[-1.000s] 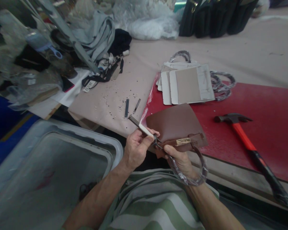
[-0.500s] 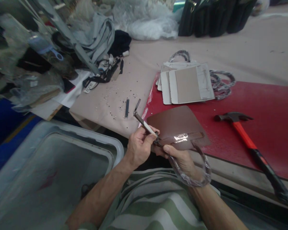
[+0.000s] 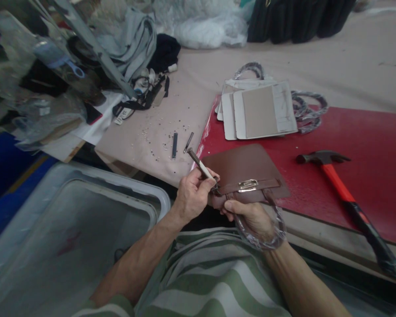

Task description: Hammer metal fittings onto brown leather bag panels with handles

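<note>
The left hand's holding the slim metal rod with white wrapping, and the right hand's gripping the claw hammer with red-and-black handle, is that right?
Not quite: the head view shows the right hand gripping the flat brown leathery panel with the metal clasp; the claw hammer rests on the glossy red mat. The left hand does hold the rod.

A green-and-white striped top, its left sleeve short, leaves both forearms bare.

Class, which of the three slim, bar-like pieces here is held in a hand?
The metal tool with a white section, gripped in the left hand; the slender rod and the flat dark bar both lie on the table.
</note>
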Action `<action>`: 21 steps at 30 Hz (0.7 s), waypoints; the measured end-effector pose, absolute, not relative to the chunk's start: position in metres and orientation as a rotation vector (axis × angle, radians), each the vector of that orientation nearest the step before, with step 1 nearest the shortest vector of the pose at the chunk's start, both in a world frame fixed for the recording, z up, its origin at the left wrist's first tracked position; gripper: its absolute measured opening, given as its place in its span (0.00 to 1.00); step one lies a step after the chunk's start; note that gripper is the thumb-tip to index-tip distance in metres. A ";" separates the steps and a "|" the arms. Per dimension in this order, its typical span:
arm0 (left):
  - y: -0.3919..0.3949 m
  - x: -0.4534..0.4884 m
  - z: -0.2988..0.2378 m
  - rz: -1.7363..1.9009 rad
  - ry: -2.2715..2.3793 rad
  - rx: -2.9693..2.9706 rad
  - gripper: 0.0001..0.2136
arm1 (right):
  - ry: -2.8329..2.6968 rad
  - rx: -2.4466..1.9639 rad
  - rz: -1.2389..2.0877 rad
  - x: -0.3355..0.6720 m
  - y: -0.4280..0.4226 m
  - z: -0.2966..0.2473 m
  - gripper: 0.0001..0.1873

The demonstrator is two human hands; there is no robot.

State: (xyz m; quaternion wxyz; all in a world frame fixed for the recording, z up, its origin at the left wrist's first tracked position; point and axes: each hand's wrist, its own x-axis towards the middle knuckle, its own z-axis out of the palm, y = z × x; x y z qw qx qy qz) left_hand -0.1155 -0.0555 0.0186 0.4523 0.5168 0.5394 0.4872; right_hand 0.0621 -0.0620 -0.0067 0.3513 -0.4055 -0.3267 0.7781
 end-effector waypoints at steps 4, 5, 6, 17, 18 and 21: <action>-0.059 -0.116 0.021 1.209 1.339 1.316 0.06 | -0.825 -1.048 2.024 0.063 -0.064 -0.014 0.13; -0.059 -0.115 0.021 1.212 1.345 1.330 0.06 | -0.821 -1.045 2.028 0.064 -0.064 -0.016 0.13; -0.060 -0.115 0.022 1.219 1.348 1.345 0.06 | -0.819 -1.039 2.032 0.064 -0.064 -0.017 0.13; -0.058 -0.111 0.023 1.252 1.374 1.482 0.07 | -0.808 -1.004 2.057 0.065 -0.062 -0.018 0.14; -0.057 -0.111 0.023 1.251 1.370 1.495 0.07 | -0.804 -1.003 2.059 0.065 -0.062 -0.018 0.14; -0.052 -0.109 0.024 1.249 1.356 1.516 0.07 | -0.783 -0.992 2.065 0.065 -0.058 -0.016 0.14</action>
